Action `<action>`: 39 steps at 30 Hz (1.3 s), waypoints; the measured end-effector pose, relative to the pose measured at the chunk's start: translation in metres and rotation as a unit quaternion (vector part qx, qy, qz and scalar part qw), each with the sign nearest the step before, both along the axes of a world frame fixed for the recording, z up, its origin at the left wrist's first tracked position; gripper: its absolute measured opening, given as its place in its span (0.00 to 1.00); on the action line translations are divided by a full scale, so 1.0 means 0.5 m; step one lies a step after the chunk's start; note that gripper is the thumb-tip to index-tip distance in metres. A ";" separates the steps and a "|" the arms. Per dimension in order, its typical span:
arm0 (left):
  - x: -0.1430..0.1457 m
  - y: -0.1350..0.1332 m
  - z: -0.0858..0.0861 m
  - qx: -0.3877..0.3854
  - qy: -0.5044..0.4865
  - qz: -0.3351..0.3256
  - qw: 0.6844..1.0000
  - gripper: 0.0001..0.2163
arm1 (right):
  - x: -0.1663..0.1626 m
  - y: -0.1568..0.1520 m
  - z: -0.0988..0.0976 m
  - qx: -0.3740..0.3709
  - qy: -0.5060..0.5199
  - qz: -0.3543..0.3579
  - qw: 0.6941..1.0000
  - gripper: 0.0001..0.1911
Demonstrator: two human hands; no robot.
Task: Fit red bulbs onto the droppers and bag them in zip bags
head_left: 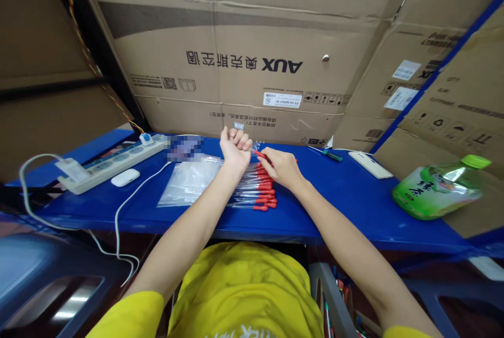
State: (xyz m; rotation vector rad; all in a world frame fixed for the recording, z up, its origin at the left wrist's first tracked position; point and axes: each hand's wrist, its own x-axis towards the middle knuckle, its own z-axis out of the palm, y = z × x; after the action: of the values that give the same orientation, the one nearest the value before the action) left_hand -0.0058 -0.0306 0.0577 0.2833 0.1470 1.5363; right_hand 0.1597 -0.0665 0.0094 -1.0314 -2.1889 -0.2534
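Yellow shirt (244,285) nearest; left hand (235,148) fisted, contents unclear; right hand (281,167) pinches one pipette (258,154).

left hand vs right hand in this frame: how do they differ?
Left hand is curled shut with its fingers turned up; right hand faces palm down. Right hand pinches a red-tipped dropper; whether left hand holds anything I cannot tell. Both are bare and sit over the blue table, close to the dropper pile.
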 end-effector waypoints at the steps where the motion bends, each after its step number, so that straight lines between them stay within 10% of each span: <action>1: -0.003 0.001 0.000 -0.007 0.000 0.001 1.000 0.24 | 0.001 -0.001 0.001 -0.005 -0.003 -0.003 1.000 0.13; 39: 0.019 -0.004 0.020 -0.032 0.101 0.038 0.994 0.25 | -0.011 0.004 -0.019 0.012 -0.001 0.031 0.999 0.19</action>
State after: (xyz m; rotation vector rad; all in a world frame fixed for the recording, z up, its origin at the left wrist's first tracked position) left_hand 0.0037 -0.0325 0.0677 0.3854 0.3703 1.5740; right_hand 0.1541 -0.0644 -0.0001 -0.9486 -2.2115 -0.2513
